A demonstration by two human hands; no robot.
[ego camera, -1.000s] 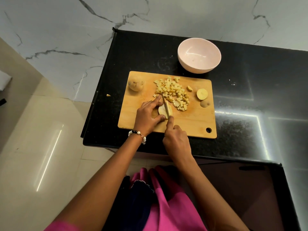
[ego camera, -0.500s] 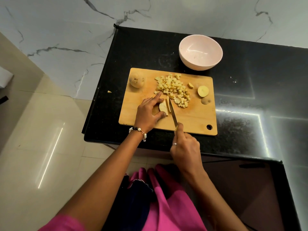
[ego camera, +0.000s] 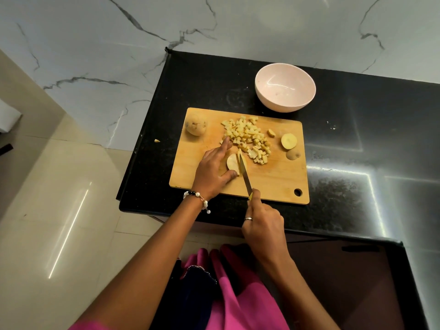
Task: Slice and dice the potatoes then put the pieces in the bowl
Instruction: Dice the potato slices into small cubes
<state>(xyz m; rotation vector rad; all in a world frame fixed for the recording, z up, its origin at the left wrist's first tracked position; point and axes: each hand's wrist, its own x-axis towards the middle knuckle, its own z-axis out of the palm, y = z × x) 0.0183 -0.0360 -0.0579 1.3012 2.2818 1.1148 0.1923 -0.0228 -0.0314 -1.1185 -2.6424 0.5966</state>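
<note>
On the wooden cutting board (ego camera: 276,179) my left hand (ego camera: 214,167) holds a cut potato piece (ego camera: 231,162) between thumb and fingers. My right hand (ego camera: 263,225) grips a knife (ego camera: 245,175) by its handle, index finger along the spine; the blade lies against the piece's right side, with a thin slice standing beside it. A heap of diced potato (ego camera: 248,139) lies just beyond. A whole potato (ego camera: 195,124) sits at the board's far left corner, and two potato halves (ego camera: 288,141) rest at the right. The pink bowl (ego camera: 285,87) behind the board holds nothing.
The board lies on a black counter (ego camera: 357,139) whose left and near edges drop to a tiled floor. A small potato scrap (ego camera: 156,140) lies on the counter left of the board. A marble wall stands behind.
My right hand has drawn the knife back toward me, out of the potato piece, then set the blade against its right side again. My left hand keeps hold of the piece.
</note>
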